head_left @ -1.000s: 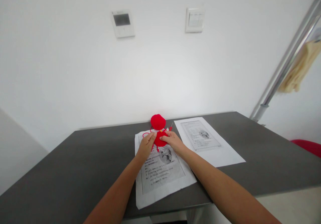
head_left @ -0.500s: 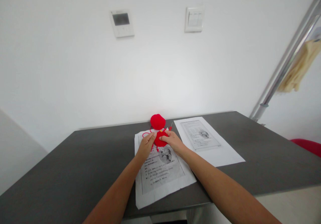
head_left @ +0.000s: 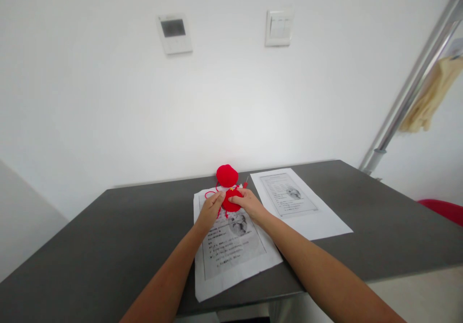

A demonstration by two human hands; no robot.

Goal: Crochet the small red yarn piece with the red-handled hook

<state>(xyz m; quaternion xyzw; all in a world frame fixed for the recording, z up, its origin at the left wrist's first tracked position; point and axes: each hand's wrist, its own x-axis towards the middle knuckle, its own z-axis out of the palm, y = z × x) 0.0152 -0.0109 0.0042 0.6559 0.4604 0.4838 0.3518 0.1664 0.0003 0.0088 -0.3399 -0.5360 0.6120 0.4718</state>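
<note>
Between my two hands is a round red crocheted piece (head_left: 232, 203), with short red strands hanging from its lower edge and a small yellow bit at its top. My left hand (head_left: 213, 208) pinches its left side, and my right hand (head_left: 249, 202) grips its right side with the thumb lying over the front. Right behind it sits a ball of red yarn (head_left: 227, 175), and a loop of red yarn curls out to the left. A red-handled crochet hook or similar thin tool (head_left: 245, 184) lies just beyond my right hand.
Under my hands lies a creased printed sheet (head_left: 231, 260); a second printed sheet (head_left: 325, 221) is to its right. Both rest on a dark table (head_left: 144, 226) against a white wall. Part of a red seat (head_left: 441, 210) shows at the far right.
Hardly anything differs. Both hands stay on the red crocheted piece in the same hold, and the whole view has shifted very slightly.
</note>
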